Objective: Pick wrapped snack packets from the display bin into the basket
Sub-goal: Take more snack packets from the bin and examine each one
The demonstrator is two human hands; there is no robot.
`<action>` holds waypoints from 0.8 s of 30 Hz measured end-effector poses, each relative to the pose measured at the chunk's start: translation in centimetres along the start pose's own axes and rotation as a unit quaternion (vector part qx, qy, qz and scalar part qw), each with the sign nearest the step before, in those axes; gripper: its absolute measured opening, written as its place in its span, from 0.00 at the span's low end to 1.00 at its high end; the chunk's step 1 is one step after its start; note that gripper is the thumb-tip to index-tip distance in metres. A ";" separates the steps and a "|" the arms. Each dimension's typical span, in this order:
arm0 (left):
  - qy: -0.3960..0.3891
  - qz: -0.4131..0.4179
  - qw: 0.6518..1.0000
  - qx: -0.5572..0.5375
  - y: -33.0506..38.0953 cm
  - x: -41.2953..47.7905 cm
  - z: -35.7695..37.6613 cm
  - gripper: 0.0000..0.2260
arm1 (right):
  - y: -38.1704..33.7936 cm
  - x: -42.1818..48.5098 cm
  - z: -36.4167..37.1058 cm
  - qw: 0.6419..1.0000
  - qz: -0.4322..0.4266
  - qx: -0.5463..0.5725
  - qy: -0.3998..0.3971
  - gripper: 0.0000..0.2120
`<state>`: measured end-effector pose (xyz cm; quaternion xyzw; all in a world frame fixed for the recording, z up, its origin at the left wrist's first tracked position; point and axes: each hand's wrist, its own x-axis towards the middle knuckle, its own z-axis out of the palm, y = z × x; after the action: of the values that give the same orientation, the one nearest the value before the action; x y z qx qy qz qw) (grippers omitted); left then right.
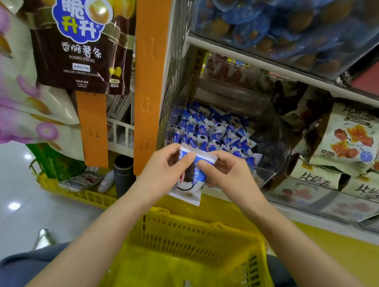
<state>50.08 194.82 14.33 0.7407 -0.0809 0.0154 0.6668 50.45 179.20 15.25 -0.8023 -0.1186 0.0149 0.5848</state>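
— Left hand (163,166) and right hand (226,172) each pinch one blue-and-white snack packet (190,184).
— Where is it?
— Over the far rim of the yellow basket (188,232), just before the clear display bin (275,144).

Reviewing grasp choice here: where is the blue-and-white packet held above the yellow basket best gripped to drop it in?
Probably the packet by its flat sealed top strip, pinched from above: it hangs roughly upright, that strip is thin and the body bulges. The left hand and right hand pinch near it.
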 end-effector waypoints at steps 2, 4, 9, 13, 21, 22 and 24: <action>0.006 -0.002 1.000 0.005 -0.2 0.0 0.5 0.10 | 0.2 -0.5 0.1 1.000 0.001 0.012 0.023 0.03; 0.002 -0.007 1.000 0.007 -0.4 -0.1 0.9 0.09 | 0.4 -0.8 0.2 0.999 0.014 0.031 0.029 0.04; 0.004 -0.059 0.998 -0.010 -0.9 -0.4 1.7 0.09 | 0.6 -1.4 0.1 0.999 0.003 0.033 0.041 0.04; 0.007 -0.150 0.984 -0.096 -1.0 -0.8 2.4 0.09 | 0.7 -1.9 -0.2 0.985 -0.086 -0.138 0.066 0.06; -0.002 -0.144 0.983 -0.117 -1.2 -1.2 2.6 0.14 | 0.3 -1.4 -1.5 0.977 0.052 0.124 0.167 0.03; 0.024 -0.130 0.982 -0.132 -1.1 -1.2 2.5 0.12 | 0.4 -1.3 -1.7 0.971 0.076 0.159 0.159 0.03; 0.076 -0.097 0.983 -0.135 -1.1 -1.0 2.1 0.07 | 0.5 -1.4 -1.8 0.972 0.111 0.167 0.123 0.05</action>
<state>49.04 192.99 12.88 0.6447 0.0411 -0.0040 0.7633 49.52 177.08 15.22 -0.6969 0.0483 0.0003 0.7155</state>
